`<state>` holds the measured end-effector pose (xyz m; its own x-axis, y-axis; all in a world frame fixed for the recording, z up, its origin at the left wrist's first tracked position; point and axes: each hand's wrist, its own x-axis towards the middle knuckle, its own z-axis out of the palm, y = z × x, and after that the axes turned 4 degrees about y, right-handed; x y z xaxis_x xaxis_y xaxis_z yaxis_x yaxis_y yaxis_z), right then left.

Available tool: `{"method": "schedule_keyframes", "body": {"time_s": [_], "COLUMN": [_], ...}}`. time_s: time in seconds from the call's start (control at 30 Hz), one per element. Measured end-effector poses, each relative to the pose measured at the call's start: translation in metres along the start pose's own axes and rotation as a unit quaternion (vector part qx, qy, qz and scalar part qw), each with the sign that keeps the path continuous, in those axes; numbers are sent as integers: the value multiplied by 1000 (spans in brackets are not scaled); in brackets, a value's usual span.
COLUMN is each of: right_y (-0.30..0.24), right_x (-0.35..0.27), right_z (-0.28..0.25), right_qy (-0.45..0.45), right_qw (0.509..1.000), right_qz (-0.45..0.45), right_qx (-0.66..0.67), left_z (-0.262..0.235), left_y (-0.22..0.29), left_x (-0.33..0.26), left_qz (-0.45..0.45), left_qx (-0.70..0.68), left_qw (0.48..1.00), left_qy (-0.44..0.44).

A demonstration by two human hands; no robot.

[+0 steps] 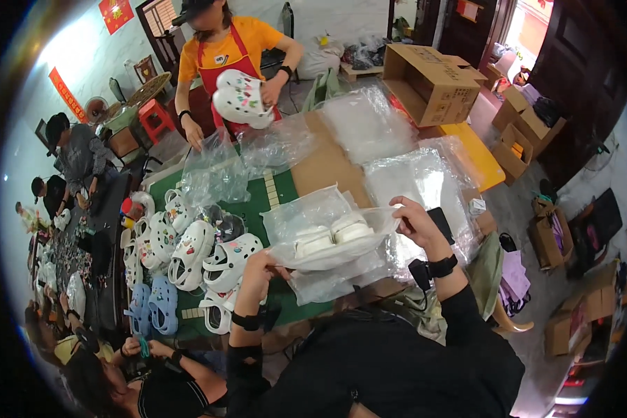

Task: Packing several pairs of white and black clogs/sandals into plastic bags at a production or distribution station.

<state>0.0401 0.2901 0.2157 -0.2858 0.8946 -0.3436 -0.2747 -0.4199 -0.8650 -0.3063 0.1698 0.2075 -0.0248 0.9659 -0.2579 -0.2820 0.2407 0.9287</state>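
A clear plastic bag (320, 262) spreads between my two hands, with a pair of white clogs (315, 242) inside it. My left hand (259, 273) pinches the bag's near left corner. At the opposite end my right hand (418, 221) grips the upper right edge between thumb and fingers. Beneath the bag lie more clear plastic bags. Left of my left hand, several white clogs (191, 254) with colourful charms crowd the green tabletop (251, 203), along with a pair of blue clogs (163, 305).
Stacks of clear bags (369, 125) cover the table's right side, next to a dark phone (440, 226). An open cardboard box (425, 87) stands at the far right. Across the table, a person in a red apron (233, 59) holds white clogs (244, 99). Other people work at the left.
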Motion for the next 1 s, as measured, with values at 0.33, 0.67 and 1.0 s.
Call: {"method": "schedule_keyframes", "body": {"time_s": [0.33,0.67,1.0], "right_y": [20,86,91], "right_x": [-27,-34,-34], "right_z": [-20,1,46], "right_qy": [-103,-232,-212], "right_qw": [952,852,743], "right_qz": [66,-92,-240], "right_qx": [-282,-460,-588], "left_z": [43,63,50], "left_y": [4,12,-5], "left_x": [7,8,14], "left_qz": [96,72,92], "left_qx": [-104,-67,-80], "left_qw": [990,994,992], "left_qy": [-10,-38,2]}}
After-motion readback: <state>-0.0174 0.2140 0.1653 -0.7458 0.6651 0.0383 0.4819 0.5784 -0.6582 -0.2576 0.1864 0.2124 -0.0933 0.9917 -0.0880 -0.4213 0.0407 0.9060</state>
